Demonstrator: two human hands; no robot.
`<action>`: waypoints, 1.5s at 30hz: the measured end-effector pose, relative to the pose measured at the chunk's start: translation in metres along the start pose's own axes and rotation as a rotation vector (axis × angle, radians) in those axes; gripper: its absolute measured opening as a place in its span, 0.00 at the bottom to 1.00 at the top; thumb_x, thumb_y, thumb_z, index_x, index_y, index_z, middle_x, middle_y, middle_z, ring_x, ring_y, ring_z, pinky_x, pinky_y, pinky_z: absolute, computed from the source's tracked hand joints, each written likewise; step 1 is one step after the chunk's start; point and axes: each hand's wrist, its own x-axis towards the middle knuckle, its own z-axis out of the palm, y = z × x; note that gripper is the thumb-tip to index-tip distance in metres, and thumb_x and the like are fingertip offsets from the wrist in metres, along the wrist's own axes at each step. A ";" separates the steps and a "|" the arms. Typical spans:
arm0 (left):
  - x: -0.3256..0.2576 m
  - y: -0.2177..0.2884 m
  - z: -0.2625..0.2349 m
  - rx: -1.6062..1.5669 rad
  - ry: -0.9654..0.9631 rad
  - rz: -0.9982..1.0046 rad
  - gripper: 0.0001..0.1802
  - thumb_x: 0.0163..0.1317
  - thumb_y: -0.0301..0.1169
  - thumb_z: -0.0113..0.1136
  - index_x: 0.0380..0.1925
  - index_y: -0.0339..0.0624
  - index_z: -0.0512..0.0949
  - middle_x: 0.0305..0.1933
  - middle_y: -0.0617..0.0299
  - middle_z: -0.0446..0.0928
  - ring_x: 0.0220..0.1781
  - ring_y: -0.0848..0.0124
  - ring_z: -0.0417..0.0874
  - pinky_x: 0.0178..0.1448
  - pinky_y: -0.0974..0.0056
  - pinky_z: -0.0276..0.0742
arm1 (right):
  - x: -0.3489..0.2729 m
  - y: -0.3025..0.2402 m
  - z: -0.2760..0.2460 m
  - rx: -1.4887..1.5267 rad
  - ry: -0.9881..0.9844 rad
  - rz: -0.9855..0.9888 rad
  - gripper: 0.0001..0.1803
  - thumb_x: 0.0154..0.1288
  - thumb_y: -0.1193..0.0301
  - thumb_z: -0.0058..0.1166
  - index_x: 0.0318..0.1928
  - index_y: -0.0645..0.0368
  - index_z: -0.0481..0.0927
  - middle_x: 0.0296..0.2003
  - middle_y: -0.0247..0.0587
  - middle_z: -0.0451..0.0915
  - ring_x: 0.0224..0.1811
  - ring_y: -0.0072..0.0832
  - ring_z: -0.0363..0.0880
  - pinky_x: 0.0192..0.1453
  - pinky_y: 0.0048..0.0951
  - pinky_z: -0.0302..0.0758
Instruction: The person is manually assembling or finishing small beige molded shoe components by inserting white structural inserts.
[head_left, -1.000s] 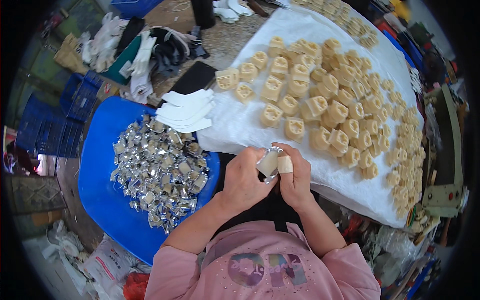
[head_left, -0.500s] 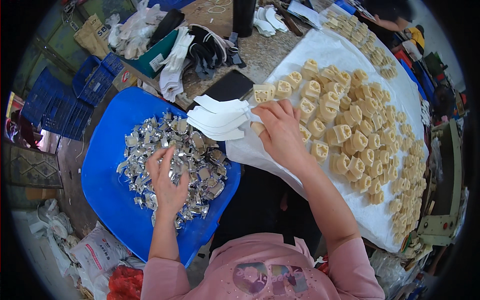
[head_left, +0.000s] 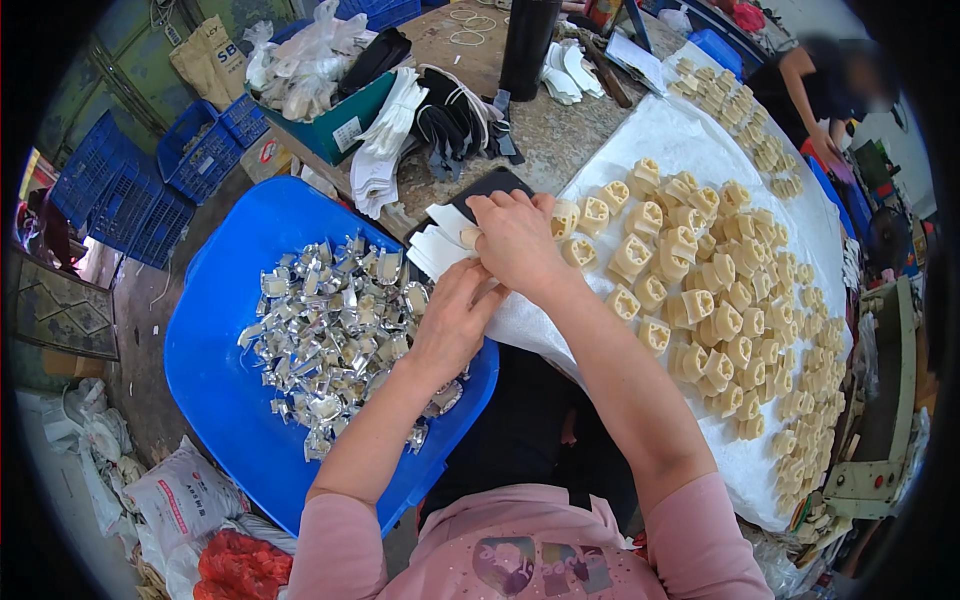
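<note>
Head view: left hand [head_left: 452, 318] and right hand [head_left: 520, 240] meet at the white strips [head_left: 430, 252] by the blue tub's [head_left: 225, 385] far-right rim, fingers [head_left: 497, 204] half-curled, grip hidden, cannot tell what's held; pinning the stack should help part strips singly.

White strips [head_left: 434, 252] beside the right hand [head_left: 518, 242]; cream pieces [head_left: 722, 322] on white cloth [head_left: 600, 150] to its right; silver pieces [head_left: 325, 330] in a blue tub [head_left: 222, 310] to its left.

left fingers [head_left: 461, 285] moved from silver pieces [head_left: 325, 335] to beside white strips [head_left: 432, 252], apparently touching the right fingers [head_left: 494, 214].
</note>
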 end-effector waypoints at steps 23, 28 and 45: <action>0.010 -0.009 -0.014 -0.406 0.271 -0.396 0.15 0.60 0.29 0.52 0.46 0.34 0.75 0.44 0.50 0.75 0.45 0.60 0.78 0.49 0.63 0.72 | -0.045 0.017 -0.051 0.440 0.519 -0.025 0.16 0.47 0.85 0.49 0.40 0.61 0.72 0.35 0.42 0.74 0.43 0.42 0.70 0.50 0.39 0.60; 0.034 0.015 -0.027 -1.137 0.227 -0.702 0.17 0.65 0.31 0.51 0.50 0.31 0.72 0.46 0.57 0.78 0.45 0.75 0.77 0.49 0.69 0.72 | -0.067 0.017 -0.041 0.466 0.485 0.004 0.18 0.44 0.86 0.48 0.39 0.60 0.73 0.35 0.42 0.74 0.42 0.41 0.70 0.50 0.39 0.60; 0.061 0.035 -0.008 -1.162 0.287 -0.808 0.11 0.57 0.25 0.65 0.21 0.40 0.72 0.21 0.68 0.75 0.22 0.85 0.69 0.26 0.76 0.64 | -0.117 -0.007 -0.063 0.593 0.845 -0.152 0.13 0.53 0.85 0.56 0.39 0.59 0.74 0.36 0.39 0.81 0.41 0.36 0.73 0.50 0.34 0.67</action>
